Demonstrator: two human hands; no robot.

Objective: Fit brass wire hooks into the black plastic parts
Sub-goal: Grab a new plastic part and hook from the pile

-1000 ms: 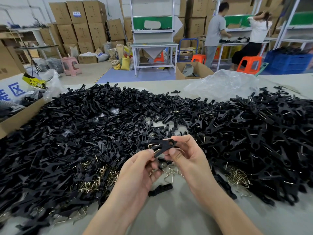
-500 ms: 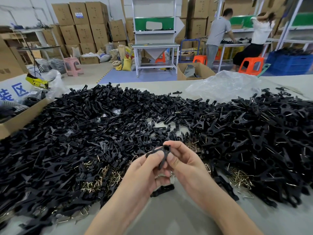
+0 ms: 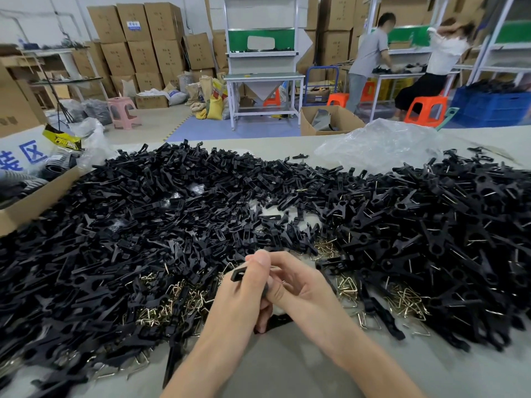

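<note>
**Near bench edge: one part pinched in both hands, hook not visible**

Above the bare bench [image 3: 287, 369], just in front of the heap of parts [image 3: 143, 225], the left hand [image 3: 244, 294] pinches one black part [image 3: 238, 274] between thumb and fingers. The right hand [image 3: 298, 285] curls its fingers onto the same part from the other side.

Risk: any hook is hidden under the thumbs, so a crooked seat could go unseen. A slip would likely spring the wire off among the loose hooks [image 3: 408, 300].

Part: matte black, flat, with a slotted end poking out left of the thumb.
</note>
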